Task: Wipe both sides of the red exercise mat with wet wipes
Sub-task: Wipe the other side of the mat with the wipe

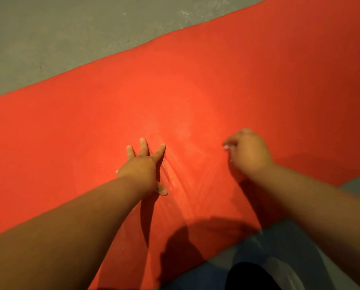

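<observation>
**While the left hand (pixel 142 164) braces, the right hand (pixel 248 151) wipes the red exercise mat (pixel 195 80)**

From my station I see it unrolled over the grey concrete floor (pixel 49 38), one face up. Left lies flat on it, fingers spread wide; right is curled round a bunched wet wipe (pixel 229 147), only a blurred white scrap showing. Creases (pixel 174 176) ridge the mat between them. I judge this face mid-wipe; the other's state I cannot tell. Next calls for outward strokes, braced against bunching.
</observation>
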Action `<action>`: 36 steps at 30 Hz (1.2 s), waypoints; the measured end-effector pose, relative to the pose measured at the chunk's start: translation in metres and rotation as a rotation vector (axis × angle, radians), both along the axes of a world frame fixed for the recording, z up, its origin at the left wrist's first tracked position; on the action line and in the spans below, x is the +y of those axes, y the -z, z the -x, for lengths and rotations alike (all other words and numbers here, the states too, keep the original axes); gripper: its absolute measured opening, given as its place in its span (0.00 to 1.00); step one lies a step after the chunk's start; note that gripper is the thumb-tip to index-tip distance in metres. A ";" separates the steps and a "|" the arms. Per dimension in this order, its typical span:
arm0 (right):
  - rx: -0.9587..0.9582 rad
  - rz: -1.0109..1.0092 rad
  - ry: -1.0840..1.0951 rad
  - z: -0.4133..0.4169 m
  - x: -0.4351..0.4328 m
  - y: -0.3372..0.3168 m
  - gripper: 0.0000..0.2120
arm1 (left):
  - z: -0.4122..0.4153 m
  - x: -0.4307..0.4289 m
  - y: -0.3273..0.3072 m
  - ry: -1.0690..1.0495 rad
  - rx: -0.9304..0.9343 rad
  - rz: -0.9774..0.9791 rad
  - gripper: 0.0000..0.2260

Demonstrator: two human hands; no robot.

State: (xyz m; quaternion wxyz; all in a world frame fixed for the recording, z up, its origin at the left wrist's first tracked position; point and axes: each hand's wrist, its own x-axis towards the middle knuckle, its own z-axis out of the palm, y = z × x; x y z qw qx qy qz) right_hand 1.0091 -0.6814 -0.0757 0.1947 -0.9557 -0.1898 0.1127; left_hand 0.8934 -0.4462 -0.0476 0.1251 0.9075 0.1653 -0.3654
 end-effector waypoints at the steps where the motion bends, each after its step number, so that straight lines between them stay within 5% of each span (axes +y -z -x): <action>1: -0.012 0.036 0.066 -0.015 -0.004 -0.003 0.11 | 0.001 0.000 0.000 -0.002 -0.003 -0.001 0.57; 9: 0.149 -0.096 -0.473 0.084 0.033 -0.009 0.09 | -0.001 0.001 -0.003 0.035 0.020 -0.030 0.57; 15: 0.021 0.140 0.008 -0.033 0.014 -0.014 0.09 | -0.017 0.018 -0.016 0.181 -0.138 -0.175 0.44; 23: 0.137 -0.031 -0.490 0.058 0.044 -0.013 0.08 | -0.032 0.047 0.005 -0.053 -0.070 -0.054 0.59; 30: -0.034 0.018 -0.028 -0.032 0.026 -0.011 0.03 | -0.035 0.045 0.003 -0.025 -0.061 -0.073 0.60; 36: 0.051 0.063 0.076 -0.021 0.051 -0.005 0.06 | -0.036 0.045 0.000 -0.028 -0.057 -0.060 0.59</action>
